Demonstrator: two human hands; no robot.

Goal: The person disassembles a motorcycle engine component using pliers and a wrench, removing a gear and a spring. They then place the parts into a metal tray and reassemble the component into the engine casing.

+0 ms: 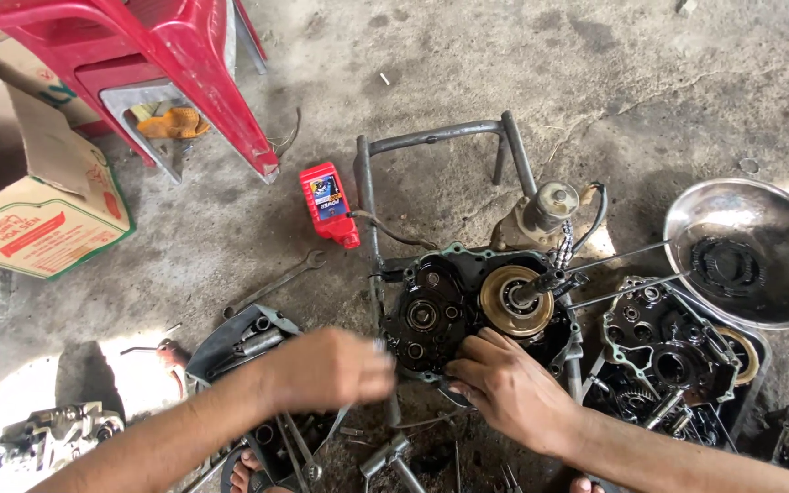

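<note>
Head view looks down on an oily motorcycle engine crankcase (468,306) lying open on a concrete floor (522,82), seated in a grey tubular steel frame (436,137). The right hand (513,388) rests on the near edge of the crankcase, fingers spread and bent down onto the casing just near of the brass-coloured clutch drum (515,299); its grip is loose and closes on nothing that can be seen. The left hand (331,370) hovers just left of the case, blurred, curled into a near fist; whether its grip holds anything cannot be told.

Things crowd the case on every side. A dark shaft sticks up out of the clutch drum, and a starter motor (541,215) with a chain stands at the far right corner. Two thin rods run from there to the right, toward a shiny metal bowl (751,251) that holds a dark round part. Near of the bowl, a second engine case half (668,351) lies in a dark tray with gears. Left of the left hand, a grey metal toolbox (239,342) holds sockets and tools, and a spanner (276,285) lies on the floor beyond it. A red oil bottle (329,203) lies left of the frame. Farther left are a red plastic stool (139,55) and an open cardboard box (43,201). A T-handle socket wrench (390,456) lies between the forearms, near a bare toe at the bottom edge.
</note>
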